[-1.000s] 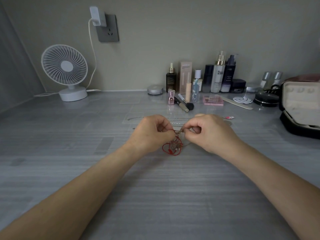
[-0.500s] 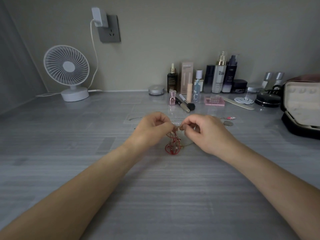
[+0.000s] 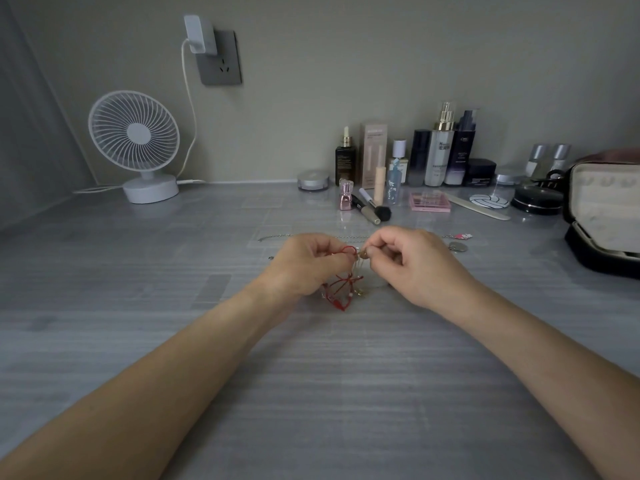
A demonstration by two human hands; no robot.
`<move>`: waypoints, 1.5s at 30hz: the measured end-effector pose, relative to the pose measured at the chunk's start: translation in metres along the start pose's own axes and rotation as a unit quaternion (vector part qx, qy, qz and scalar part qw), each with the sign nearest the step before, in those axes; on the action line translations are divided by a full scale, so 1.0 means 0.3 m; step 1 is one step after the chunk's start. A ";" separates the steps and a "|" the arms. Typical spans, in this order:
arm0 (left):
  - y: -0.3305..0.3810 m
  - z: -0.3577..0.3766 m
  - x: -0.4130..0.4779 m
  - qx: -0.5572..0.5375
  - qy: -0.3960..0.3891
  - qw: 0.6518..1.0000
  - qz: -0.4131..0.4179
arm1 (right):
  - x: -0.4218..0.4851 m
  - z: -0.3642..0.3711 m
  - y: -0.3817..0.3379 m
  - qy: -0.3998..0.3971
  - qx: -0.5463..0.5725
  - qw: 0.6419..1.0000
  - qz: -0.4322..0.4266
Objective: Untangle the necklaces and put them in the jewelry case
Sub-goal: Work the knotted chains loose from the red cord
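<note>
Mid-frame, I see the left hand pinching a red cord necklace, the right hand pinching its small clasp; the tangle dangles between them. At the right edge, the jewelry case sits open, contents unclear.

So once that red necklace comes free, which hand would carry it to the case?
Probably the right hand: the open jewelry case sits at the table's far right, on that hand's side. The left hand pinches the red necklace farther from it.
</note>
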State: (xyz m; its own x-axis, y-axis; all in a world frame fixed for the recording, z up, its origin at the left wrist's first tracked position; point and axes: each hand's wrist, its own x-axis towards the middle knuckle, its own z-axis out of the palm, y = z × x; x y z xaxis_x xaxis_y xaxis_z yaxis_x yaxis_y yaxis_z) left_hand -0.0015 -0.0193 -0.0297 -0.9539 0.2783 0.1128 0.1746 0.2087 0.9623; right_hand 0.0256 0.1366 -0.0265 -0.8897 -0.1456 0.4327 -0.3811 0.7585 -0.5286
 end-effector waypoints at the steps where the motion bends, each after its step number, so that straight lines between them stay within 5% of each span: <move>1: -0.001 0.001 0.002 0.008 0.005 1.000 0.000 | 0.000 0.001 0.002 -0.001 -0.001 1.000 0.002; 10: 0.002 -0.004 -0.001 0.033 0.011 0.999 0.005 | 0.003 -0.011 0.022 -0.003 0.012 0.999 0.053; 18: 0.007 0.000 -0.008 0.026 0.001 1.000 0.002 | -0.003 0.006 0.011 -0.040 0.094 0.995 0.016; 39: 0.010 -0.019 -0.007 0.117 0.001 0.993 0.005 | 0.008 -0.035 0.016 0.017 0.134 0.990 0.036; 45: 0.024 -0.022 -0.014 0.066 0.006 0.998 -0.011 | 0.015 -0.031 0.026 0.034 0.174 0.984 0.033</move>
State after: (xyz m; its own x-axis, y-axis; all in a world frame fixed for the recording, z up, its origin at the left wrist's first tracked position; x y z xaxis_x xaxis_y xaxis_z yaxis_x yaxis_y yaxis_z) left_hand 0.0023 -0.0250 -0.0216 -0.9604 0.2618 0.0954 0.1836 0.3372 0.9234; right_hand 0.0210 0.1477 -0.0218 -0.9008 -0.0523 0.4312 -0.3974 0.4997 -0.7697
